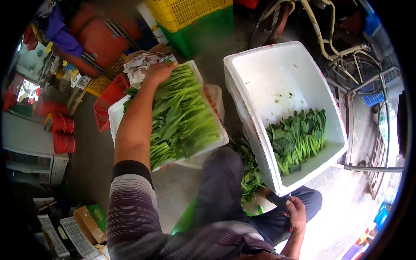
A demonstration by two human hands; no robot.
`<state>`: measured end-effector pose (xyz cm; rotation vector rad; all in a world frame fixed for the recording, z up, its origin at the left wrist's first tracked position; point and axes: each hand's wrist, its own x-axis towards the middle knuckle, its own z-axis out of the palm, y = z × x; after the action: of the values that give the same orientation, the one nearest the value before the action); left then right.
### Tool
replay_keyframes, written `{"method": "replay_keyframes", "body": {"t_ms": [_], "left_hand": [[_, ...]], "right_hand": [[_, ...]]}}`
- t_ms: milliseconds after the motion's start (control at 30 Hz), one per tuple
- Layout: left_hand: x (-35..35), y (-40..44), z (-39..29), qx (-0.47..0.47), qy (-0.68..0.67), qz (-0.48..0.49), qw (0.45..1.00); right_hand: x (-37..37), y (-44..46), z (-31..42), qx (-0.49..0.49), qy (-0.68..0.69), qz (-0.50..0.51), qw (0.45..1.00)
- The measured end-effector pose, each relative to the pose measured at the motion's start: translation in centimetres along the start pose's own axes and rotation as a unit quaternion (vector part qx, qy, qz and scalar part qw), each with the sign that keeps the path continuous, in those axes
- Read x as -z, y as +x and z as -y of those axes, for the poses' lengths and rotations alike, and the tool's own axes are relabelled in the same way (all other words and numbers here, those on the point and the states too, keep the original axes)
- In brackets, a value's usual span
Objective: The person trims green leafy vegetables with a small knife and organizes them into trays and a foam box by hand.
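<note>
My left hand [160,73] reaches to the far end of a white foam box [223,138] filled with long leafy green vegetables [184,104]. It lies over the stem ends there, fingers stretched out, and no separate bunch shows in its grasp. My right hand [296,212] is closed above my right thigh, near the close corner of a second white foam box [273,71]. A small, dark and reddish object shows at its fingers, too little to name. Shorter leafy greens [299,141] stand packed along the near end of that second box.
More loose greens [246,171] lie low between my legs and the right box. Behind the left box are a red crate [103,102] and stacked yellow [186,13] and green crates [201,34]. A bicycle [320,34] stands far right; red buckets [64,142] are left.
</note>
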<state>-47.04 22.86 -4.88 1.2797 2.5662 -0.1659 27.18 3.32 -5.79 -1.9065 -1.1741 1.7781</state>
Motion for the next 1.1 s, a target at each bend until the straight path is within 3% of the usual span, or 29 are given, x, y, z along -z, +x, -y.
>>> {"method": "replay_keyframes", "body": {"t_ms": [133,233,300,333,367,400,433,533,600,667,800,867,933,1100], "left_hand": [[0.7,1.6,0.7,-0.047,-0.021,0.035,0.998],[-0.4,2.1,-0.4,-0.078,-0.056,-0.043,0.994],[0.5,-0.5,-2.3,-0.128,-0.013,-0.14,0.982],[1.4,-1.7,-3.4,-0.192,-0.075,-0.181,0.962],[1.1,-1.5,-4.4,-0.263,-0.088,-0.285,0.917],[2.9,-4.7,-7.1,-0.241,-0.144,-0.248,0.927],[3.2,-6.7,-9.1,-0.288,-0.196,-0.27,0.898],[5.0,-14.4,-16.4,-0.324,-0.285,-0.12,0.894],[3.2,-16.2,-20.3,-0.435,-0.307,-0.078,0.843],[2.2,-19.7,-25.3,-0.474,-0.282,-0.039,0.833],[-2.2,-23.0,-34.7,-0.572,-0.262,0.052,0.776],[-5.4,-23.5,-39.6,-0.642,-0.205,0.009,0.739],[-7.6,-24.4,-44.1,-0.658,-0.168,0.028,0.734],[-12.9,-25.1,-54.1,-0.698,-0.029,0.063,0.712]], "right_hand": [[-0.1,0.2,0.1,-0.008,-0.018,-0.005,1.0],[-0.6,-0.2,1.0,-0.018,-0.034,-0.023,0.999],[-0.7,-0.6,1.5,-0.023,-0.04,-0.024,0.999],[-0.5,-0.7,1.6,-0.022,-0.046,-0.02,0.999],[-0.4,-1.0,2.0,-0.01,-0.054,-0.031,0.998],[-0.3,-1.4,2.4,0.005,-0.065,-0.039,0.997],[0.1,-1.6,2.6,0.001,-0.084,-0.057,0.995],[1.5,-2.1,2.5,0.039,-0.065,-0.137,0.988],[2.6,-2.3,2.2,0.092,-0.069,-0.199,0.973],[4.0,-2.2,0.6,0.158,-0.117,-0.264,0.944],[5.0,-1.7,-0.7,0.135,-0.049,-0.318,0.937],[4.9,-1.8,-0.6,0.154,-0.108,-0.339,0.922],[5.1,-1.6,-1.7,0.211,-0.145,-0.348,0.902],[5.5,-1.6,-2.9,0.178,-0.072,-0.331,0.924]]}}
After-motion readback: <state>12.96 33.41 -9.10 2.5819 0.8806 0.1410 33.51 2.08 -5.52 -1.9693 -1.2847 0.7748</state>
